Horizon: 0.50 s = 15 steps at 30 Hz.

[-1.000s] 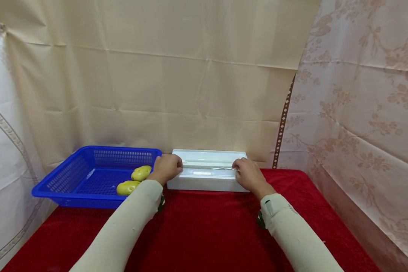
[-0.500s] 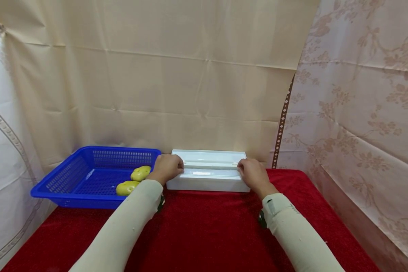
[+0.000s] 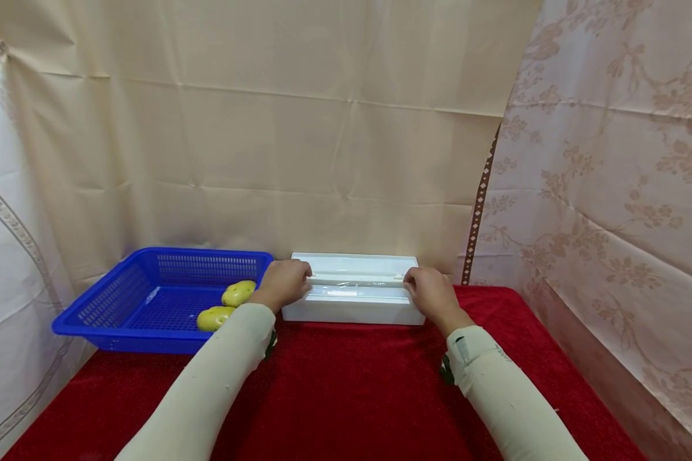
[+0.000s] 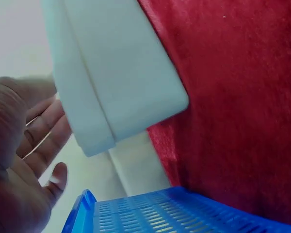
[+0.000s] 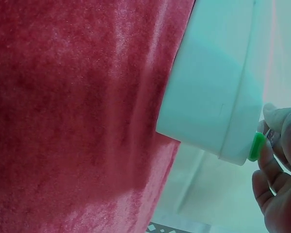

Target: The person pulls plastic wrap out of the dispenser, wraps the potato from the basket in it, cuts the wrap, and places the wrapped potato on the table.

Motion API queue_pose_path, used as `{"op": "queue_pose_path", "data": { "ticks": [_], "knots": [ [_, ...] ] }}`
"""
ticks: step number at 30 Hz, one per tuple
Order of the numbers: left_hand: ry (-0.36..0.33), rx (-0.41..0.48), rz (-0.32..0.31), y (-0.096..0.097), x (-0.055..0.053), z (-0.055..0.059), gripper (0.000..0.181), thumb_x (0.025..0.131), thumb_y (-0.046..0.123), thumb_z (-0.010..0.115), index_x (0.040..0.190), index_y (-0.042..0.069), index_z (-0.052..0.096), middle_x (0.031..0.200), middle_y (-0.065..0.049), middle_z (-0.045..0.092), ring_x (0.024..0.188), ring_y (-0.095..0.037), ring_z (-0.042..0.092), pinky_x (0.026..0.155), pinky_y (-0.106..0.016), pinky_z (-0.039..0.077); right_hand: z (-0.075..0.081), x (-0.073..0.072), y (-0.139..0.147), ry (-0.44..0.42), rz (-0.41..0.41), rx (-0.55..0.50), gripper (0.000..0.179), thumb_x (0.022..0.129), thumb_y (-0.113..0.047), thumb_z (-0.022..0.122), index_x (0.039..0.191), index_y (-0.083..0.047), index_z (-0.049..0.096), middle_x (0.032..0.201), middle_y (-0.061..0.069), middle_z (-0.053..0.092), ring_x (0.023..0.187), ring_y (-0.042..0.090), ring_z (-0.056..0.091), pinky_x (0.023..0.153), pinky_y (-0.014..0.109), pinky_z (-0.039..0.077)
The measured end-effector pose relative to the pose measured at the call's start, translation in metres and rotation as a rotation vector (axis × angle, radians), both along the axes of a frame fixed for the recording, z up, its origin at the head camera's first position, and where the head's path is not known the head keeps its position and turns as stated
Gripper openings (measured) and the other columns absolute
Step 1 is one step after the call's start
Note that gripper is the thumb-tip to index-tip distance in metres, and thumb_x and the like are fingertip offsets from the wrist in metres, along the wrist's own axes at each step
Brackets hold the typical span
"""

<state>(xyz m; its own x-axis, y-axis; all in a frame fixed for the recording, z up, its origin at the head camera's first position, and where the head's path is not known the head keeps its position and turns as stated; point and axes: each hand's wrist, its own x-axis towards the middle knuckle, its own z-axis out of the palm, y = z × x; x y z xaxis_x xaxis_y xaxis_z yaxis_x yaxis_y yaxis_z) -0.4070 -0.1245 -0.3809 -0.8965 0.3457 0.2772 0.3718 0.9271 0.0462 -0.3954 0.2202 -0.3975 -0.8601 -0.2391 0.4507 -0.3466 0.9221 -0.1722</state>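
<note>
White box on red cloth, just below centre of the head frame. Clear film lies across its top. Left hand at the box's left end, thumb and forefinger closed on the film's edge; tips hidden in the left wrist view. Right hand at the opposite end, pinching the film likewise, other fingers loosely bent beside a green tab. Blue basket lower left, two yellow lumps inside.
</note>
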Motion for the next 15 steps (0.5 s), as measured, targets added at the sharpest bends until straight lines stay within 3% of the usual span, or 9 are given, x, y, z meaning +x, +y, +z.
{"op": "queue_pose_path", "data": {
  "ticks": [3,9,15],
  "knots": [
    [-0.020,0.041,-0.013,-0.0021,-0.0007,-0.0005,0.013,0.087,0.029,0.080,0.097,0.020,0.082,0.093,0.002,0.078,0.094,-0.022,0.073,0.089,-0.047,0.054,0.0002,-0.0006,0.0001,-0.003,0.001,-0.001,0.005,0.095,-0.017,0.073,0.096,-0.013,0.076,0.096,0.008,0.075,0.093,0.030,0.071,0.085,0.053,0.054],
    [0.002,0.038,-0.030,-0.0025,-0.0020,-0.0016,0.005,0.089,0.023,0.078,0.086,0.021,0.081,0.088,0.002,0.079,0.092,-0.025,0.073,0.087,-0.046,0.054,-0.0004,-0.0013,0.0005,-0.001,0.004,-0.011,0.006,0.095,-0.017,0.073,0.097,-0.013,0.076,0.097,0.008,0.075,0.093,0.030,0.071,0.085,0.052,0.055],
    [0.055,-0.090,-0.050,0.0007,-0.0043,-0.0024,0.015,0.093,0.018,0.070,0.080,0.017,0.075,0.085,-0.002,0.076,0.082,-0.025,0.071,0.077,-0.048,0.055,0.0001,0.0003,0.0003,0.012,0.005,-0.016,0.005,0.094,-0.016,0.074,0.097,-0.013,0.076,0.095,0.007,0.075,0.091,0.030,0.070,0.084,0.052,0.054]
  ]
}}
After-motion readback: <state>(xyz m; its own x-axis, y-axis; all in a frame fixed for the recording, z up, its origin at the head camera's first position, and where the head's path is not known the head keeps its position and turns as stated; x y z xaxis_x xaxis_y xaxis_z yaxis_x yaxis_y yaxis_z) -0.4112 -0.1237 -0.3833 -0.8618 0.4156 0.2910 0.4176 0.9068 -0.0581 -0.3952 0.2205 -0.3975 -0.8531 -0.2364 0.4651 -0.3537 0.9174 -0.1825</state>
